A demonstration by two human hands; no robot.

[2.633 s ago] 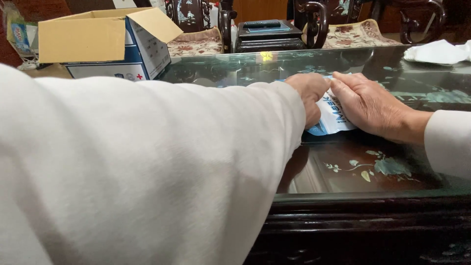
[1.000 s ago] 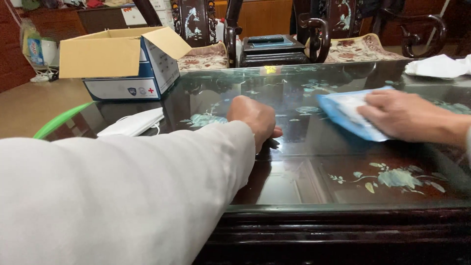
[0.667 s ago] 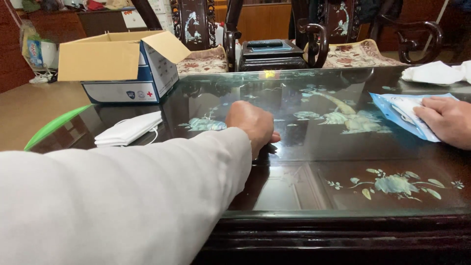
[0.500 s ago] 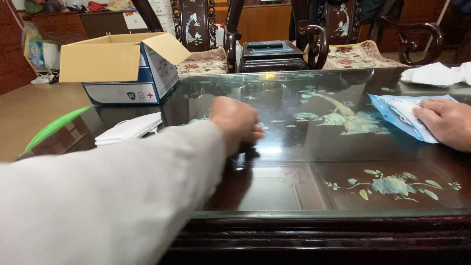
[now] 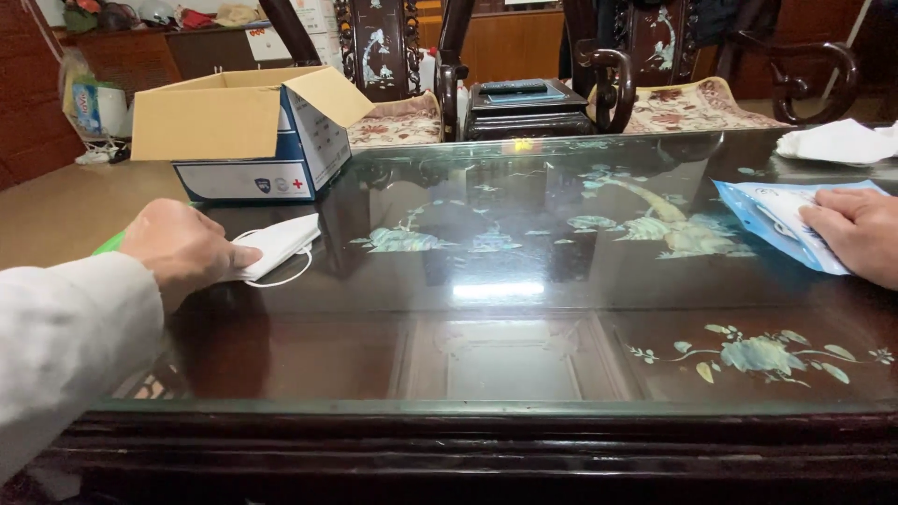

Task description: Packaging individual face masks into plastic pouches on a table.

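Note:
My left hand (image 5: pixel 184 248), in a white sleeve, rests on the glass table top at the left, its fingers closed over the near end of a white folded face mask (image 5: pixel 281 243) with a thin ear loop. My right hand (image 5: pixel 856 232) lies flat at the right edge, pressing on a blue and white plastic packet (image 5: pixel 769 217) that lies on the glass. The two hands are far apart, with dark inlaid glass table top (image 5: pixel 505 281) between them.
An open cardboard box (image 5: pixel 245 131) with blue and white sides stands at the back left. A crumpled white cloth (image 5: pixel 832 142) lies at the back right. A dark box (image 5: pixel 524 105) and carved wooden chairs stand behind the table. A green strip (image 5: pixel 108 245) shows beside my left wrist.
My left hand has swept from the table's middle leftward onto the white mask. My right hand has slid the blue packet to the right edge and stays on it.

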